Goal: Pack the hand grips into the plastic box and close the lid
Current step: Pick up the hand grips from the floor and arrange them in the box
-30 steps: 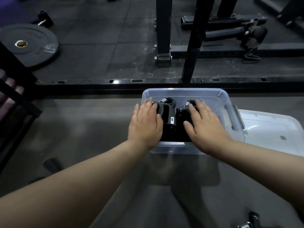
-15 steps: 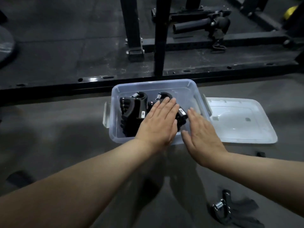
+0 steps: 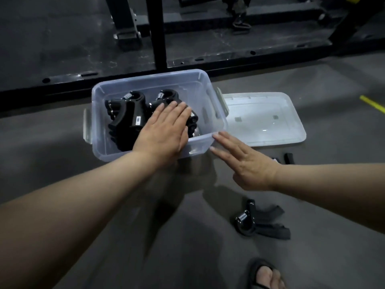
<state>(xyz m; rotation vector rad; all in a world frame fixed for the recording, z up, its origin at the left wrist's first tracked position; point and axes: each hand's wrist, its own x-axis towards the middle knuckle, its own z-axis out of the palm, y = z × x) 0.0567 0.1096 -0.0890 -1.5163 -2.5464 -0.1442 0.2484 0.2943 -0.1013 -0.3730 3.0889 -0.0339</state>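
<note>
Your left hand (image 3: 164, 132) lies flat, fingers straight, on the hand grips (image 3: 127, 117) inside the plastic box (image 3: 150, 80); your right hand (image 3: 248, 163), flat and empty, hovers by its near corner, lid (image 3: 266, 119) just beside it.

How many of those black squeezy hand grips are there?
3 show: a left grip and a right grip in the plastic box, the right one partly under the left hand; a floor grip lies outside. More may be hidden.

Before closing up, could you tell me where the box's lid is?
In the head view, the lid lies on the floor, right of the plastic box.
</note>
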